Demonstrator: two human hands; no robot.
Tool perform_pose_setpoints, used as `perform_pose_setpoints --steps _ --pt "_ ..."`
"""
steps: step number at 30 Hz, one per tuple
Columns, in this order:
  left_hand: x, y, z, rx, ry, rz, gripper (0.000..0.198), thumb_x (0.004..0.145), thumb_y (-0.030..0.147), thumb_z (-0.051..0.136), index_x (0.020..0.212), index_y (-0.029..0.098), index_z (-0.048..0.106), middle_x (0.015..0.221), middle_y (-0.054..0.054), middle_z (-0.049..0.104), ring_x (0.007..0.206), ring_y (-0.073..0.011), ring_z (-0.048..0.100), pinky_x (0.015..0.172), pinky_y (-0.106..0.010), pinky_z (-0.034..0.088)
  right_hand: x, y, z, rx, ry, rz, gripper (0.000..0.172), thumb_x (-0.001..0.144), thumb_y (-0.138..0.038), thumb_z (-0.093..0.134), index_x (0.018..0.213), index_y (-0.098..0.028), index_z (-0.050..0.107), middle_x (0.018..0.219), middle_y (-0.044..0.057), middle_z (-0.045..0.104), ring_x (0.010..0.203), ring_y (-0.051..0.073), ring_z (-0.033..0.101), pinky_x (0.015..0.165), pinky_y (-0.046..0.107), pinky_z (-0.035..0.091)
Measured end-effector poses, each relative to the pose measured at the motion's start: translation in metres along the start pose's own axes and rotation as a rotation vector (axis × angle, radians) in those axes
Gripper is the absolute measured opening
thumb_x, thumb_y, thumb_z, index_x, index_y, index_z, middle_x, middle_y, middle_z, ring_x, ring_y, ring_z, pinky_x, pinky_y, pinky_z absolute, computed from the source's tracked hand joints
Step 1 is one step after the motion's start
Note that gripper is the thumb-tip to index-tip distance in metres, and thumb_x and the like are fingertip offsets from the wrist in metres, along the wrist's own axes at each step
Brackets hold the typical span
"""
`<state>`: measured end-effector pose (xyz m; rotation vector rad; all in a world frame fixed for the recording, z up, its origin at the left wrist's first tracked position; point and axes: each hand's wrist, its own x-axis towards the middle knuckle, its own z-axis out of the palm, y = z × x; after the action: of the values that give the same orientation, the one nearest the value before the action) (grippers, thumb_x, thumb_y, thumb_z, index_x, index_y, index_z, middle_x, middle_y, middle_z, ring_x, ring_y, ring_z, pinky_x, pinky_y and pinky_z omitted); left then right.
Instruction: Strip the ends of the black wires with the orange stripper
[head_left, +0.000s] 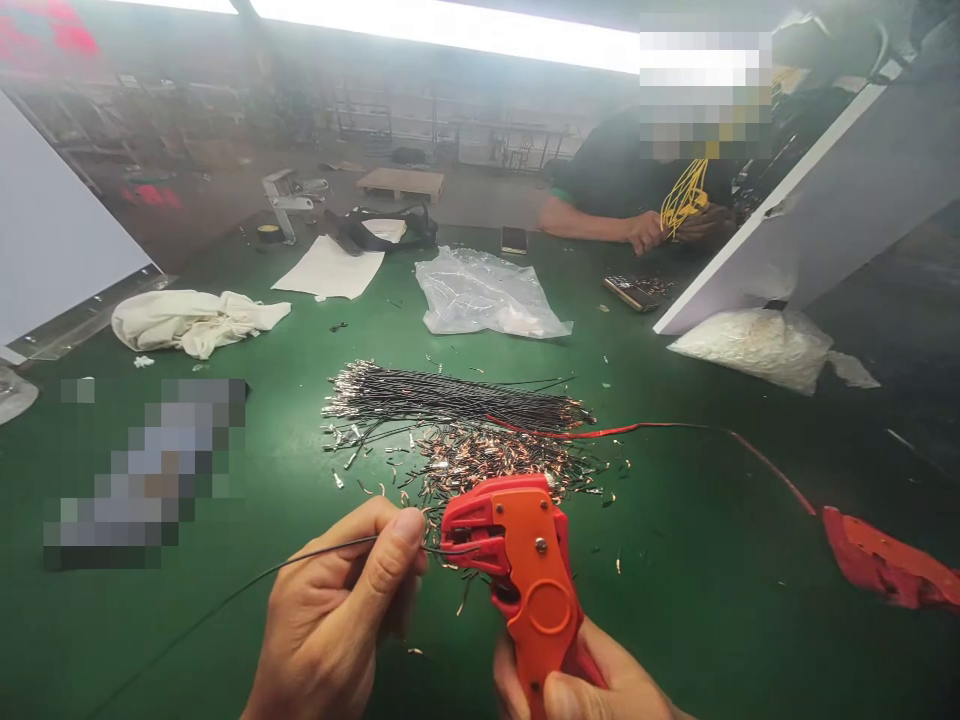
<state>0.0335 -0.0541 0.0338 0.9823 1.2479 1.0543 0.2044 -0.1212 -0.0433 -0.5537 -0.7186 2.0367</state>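
Between the thumb and fingers of my left hand (341, 600) is a thin black wire (251, 583), its long end trailing off to the lower left. The wire's short end reaches into the jaws of a red and orange wire stripper (536, 570). My right hand (592, 680) is wrapped around the stripper's handles. Just behind the tool lies a heap of short wire scraps (502, 462) with bare copper ends. Beyond the scraps rests a bundle of black wires (457, 395), with metal terminals at its left end.
A red strip (637, 427) runs right toward a red object (889, 555). Farther back lie a clear plastic bag (487, 295), a white cloth (191, 320) and a filled bag (757, 345). Across the green table (712, 560), a co-worker's hands (649, 230) hold yellow wires.
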Motion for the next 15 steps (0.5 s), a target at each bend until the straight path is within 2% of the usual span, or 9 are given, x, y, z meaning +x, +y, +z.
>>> perform_pose_setpoints --steps 4,9,12,14,15 --pt "0.001 -0.002 -0.002 -0.024 0.025 -0.017 0.044 0.076 0.051 0.076 0.057 0.016 0.059 0.054 0.003 0.046 0.048 -0.0067 0.036 0.043 -0.017 0.030 -0.003 0.000 -0.001 0.014 -0.001 -0.003 0.042 0.076 -0.046 0.082 0.087 -0.013 0.058 0.067 -0.004 0.048 0.051 0.004 0.032 0.047 0.018 0.024" --pt "0.001 -0.002 -0.003 -0.079 0.086 -0.005 0.040 0.078 0.048 0.075 0.058 0.017 0.058 0.056 0.003 0.048 0.046 -0.0064 0.036 0.042 -0.018 0.029 0.000 0.013 -0.003 0.031 0.024 -0.003 0.042 0.069 -0.036 0.087 0.087 -0.016 0.055 0.072 -0.003 0.051 0.056 0.005 0.037 0.053 0.020 0.030" --pt "-0.001 -0.001 -0.003 -0.004 0.100 0.067 0.041 0.080 0.047 0.073 0.055 0.018 0.059 0.054 0.003 0.047 0.047 -0.0074 0.037 0.043 -0.019 0.031 0.003 0.019 -0.004 0.034 0.027 0.007 0.052 0.059 -0.035 0.091 0.092 -0.017 0.055 0.070 -0.003 0.053 0.056 0.007 0.042 0.055 0.023 0.033" --pt "-0.002 0.001 -0.003 0.057 0.114 0.136 0.041 0.080 0.046 0.073 0.052 0.018 0.059 0.053 0.003 0.047 0.047 -0.0083 0.039 0.044 -0.019 0.032 0.004 0.016 -0.003 0.019 0.013 0.017 0.051 0.058 -0.036 0.090 0.092 -0.015 0.058 0.070 -0.001 0.055 0.059 0.009 0.047 0.058 0.025 0.035" --pt "-0.003 0.002 -0.004 0.077 0.117 0.167 0.042 0.080 0.045 0.073 0.051 0.018 0.058 0.052 0.003 0.047 0.048 -0.0084 0.039 0.044 -0.020 0.032 0.004 0.013 -0.002 0.011 0.013 0.018 0.044 0.063 -0.036 0.088 0.089 -0.014 0.060 0.071 -0.001 0.055 0.061 0.009 0.047 0.059 0.025 0.035"
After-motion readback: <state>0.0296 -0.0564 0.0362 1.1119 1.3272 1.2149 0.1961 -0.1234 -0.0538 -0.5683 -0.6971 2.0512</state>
